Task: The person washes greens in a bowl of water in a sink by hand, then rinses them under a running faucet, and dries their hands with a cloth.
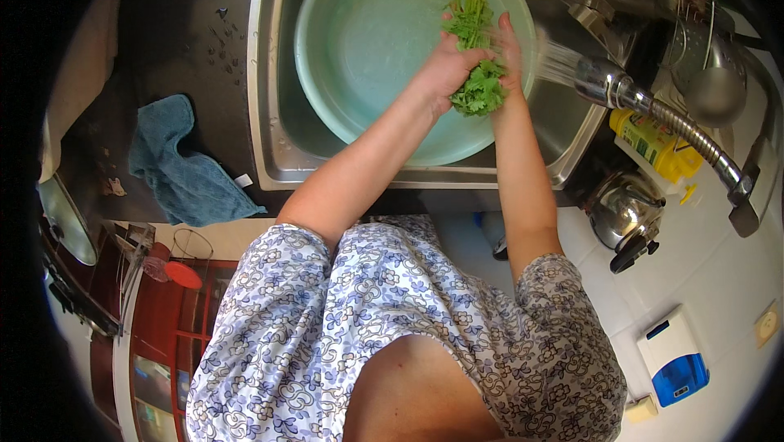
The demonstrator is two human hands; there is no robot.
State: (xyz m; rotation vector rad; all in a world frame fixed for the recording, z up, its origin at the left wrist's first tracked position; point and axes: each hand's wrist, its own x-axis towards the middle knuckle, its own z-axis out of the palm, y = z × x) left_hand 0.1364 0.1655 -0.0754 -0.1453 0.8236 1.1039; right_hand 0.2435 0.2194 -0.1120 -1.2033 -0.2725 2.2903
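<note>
A bunch of leafy green herbs [479,91], coriander by its look, is over a pale green plastic basin [361,62]. My left hand [456,59] grips the bunch around its middle, stems toward the far side and leaves toward me. Against the right side of the greens is my right hand [511,56], its fingers stretched and blurred. Its thumb is hidden, so its grip is unclear. Water sprays from a chrome faucet head [603,82] onto my right hand and the herbs. A few leaf bits float in the basin.
The basin sits inside a stainless steel sink [294,154]. A blue cloth [184,163] lies on the dark counter [196,31] at left, near water drops. At right are a yellow bottle [655,143], a metal kettle [621,209] and hanging utensils including a ladle [713,96].
</note>
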